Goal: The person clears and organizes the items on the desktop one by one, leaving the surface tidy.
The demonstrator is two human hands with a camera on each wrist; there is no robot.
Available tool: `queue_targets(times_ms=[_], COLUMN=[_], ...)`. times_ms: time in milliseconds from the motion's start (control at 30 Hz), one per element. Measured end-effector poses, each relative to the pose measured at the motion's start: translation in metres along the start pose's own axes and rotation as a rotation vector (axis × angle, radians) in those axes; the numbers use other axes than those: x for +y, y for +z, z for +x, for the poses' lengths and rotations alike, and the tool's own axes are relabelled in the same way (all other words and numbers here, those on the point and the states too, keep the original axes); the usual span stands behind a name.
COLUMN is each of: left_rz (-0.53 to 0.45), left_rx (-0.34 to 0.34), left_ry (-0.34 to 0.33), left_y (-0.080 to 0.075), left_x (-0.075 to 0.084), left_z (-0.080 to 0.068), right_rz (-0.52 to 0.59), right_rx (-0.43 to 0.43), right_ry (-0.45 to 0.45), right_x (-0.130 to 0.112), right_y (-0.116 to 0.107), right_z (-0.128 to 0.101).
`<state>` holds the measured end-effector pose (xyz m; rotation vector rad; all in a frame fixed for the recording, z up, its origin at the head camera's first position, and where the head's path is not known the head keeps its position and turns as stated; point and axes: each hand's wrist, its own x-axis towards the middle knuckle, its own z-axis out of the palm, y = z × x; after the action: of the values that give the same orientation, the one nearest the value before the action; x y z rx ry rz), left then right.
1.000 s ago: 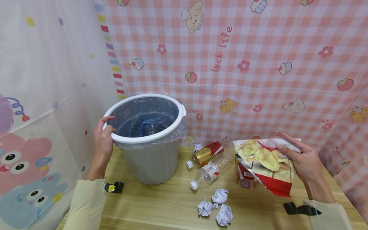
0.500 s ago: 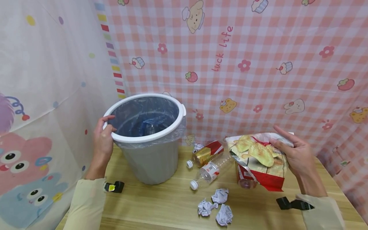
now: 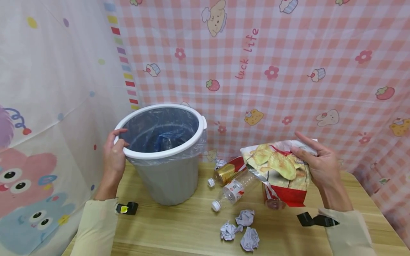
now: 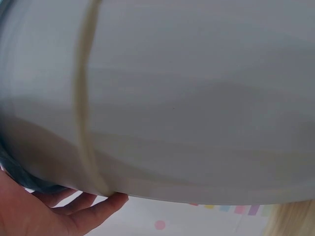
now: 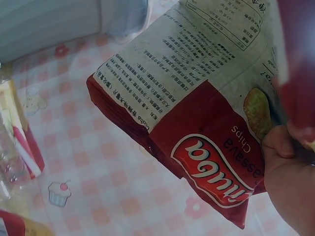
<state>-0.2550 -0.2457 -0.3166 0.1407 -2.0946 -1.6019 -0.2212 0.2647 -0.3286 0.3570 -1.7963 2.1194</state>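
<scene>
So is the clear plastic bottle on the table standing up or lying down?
Lying down. The plastic bottle rests on its side on the table, white cap toward the near edge.

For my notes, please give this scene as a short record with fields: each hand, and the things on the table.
left hand: grips the bin by its white rim
right hand: holds a chip bag above the table
bin: lined with clear plastic, something blue inside
table: two bottles, three paper balls

Clutter on the wooden table [image 3: 179, 231].
Three crumpled paper balls [image 3: 241, 229] lie up front; a clear plastic bottle [image 3: 233, 190] and gold-red can [image 3: 228, 170] sit behind them.
</scene>
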Motion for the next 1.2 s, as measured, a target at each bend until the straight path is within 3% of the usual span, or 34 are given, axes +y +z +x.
queue_targets(times_ms=[667,933,1200], left_rz=[0.003,-0.009,-0.005], left_rx=[-0.002,0.002,0.010], left_ry=[-0.001,0.001,-0.004], left_y=[0.000,0.000,0.001], left_x=[-0.001,-0.001,-0.001], left_z=[0.002,0.001,0.001], right_rz=[0.086,0.105,0.130], right_rx=[-0.050,-0.095,-0.100], right_ry=[-0.068,-0.167,-0.174], right_x=[-0.024,-0.031,-0.041], right_y=[0.034,0.045,0.058], right_z=[0.016,0.025,0.033])
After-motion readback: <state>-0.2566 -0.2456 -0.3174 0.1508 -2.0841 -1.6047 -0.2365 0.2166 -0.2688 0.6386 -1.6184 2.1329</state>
